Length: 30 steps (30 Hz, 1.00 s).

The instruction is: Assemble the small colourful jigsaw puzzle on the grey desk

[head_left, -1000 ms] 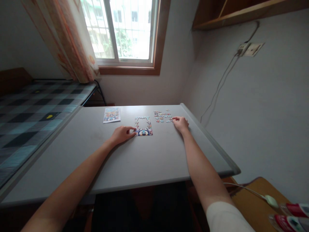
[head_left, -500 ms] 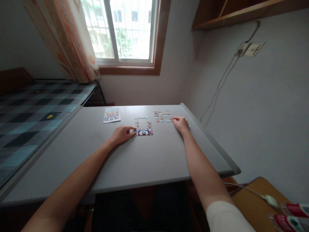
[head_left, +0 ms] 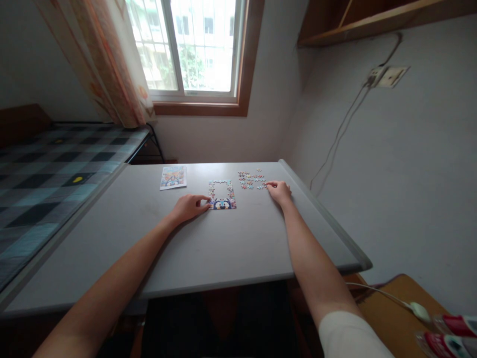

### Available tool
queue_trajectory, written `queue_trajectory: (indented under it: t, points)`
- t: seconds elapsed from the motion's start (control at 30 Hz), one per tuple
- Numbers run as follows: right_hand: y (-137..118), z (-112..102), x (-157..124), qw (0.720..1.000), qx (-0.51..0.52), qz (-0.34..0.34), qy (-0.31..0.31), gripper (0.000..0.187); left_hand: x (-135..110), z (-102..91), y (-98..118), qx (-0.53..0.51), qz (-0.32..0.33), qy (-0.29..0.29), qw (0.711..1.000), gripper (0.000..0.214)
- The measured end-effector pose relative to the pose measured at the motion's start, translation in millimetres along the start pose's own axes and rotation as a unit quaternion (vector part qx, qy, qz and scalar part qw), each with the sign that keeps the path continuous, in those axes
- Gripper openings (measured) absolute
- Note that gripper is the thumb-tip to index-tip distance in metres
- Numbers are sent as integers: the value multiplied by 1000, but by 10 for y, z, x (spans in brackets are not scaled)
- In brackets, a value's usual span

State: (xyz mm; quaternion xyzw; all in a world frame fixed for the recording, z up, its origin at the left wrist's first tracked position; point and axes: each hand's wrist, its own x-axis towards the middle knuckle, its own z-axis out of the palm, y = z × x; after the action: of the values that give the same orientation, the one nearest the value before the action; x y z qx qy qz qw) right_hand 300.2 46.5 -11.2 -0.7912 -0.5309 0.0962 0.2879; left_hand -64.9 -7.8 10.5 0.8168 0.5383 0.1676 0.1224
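Observation:
A partly assembled jigsaw puzzle (head_left: 222, 204) lies on the grey table, its border joined around a bare middle and a blue-and-white picture along the near side. My left hand (head_left: 190, 206) rests at the puzzle's left edge, thumb and forefinger apart and their tips touching it. Several loose puzzle pieces (head_left: 249, 177) are scattered to the right of the puzzle. At their right side is my right hand (head_left: 278, 191), fingertips pinched down on a puzzle piece (head_left: 266, 185) that they partly cover.
A printed picture card (head_left: 173, 177) lies at the table's back left. Beyond the table (head_left: 231, 253) stand a bed (head_left: 74, 154) on the left and a wall with a socket (head_left: 387, 77) on the right. Bottles (head_left: 447, 343) and a white cable plug (head_left: 419, 311) sit at lower right.

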Motion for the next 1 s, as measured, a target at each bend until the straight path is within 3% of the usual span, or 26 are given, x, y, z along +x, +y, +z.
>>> queue_trajectory:
  t: [1.0]
  points:
    - [-43,-41,-28,1000,-6,1,-9,25,3,-9,4,-2,2,1,1000,42]
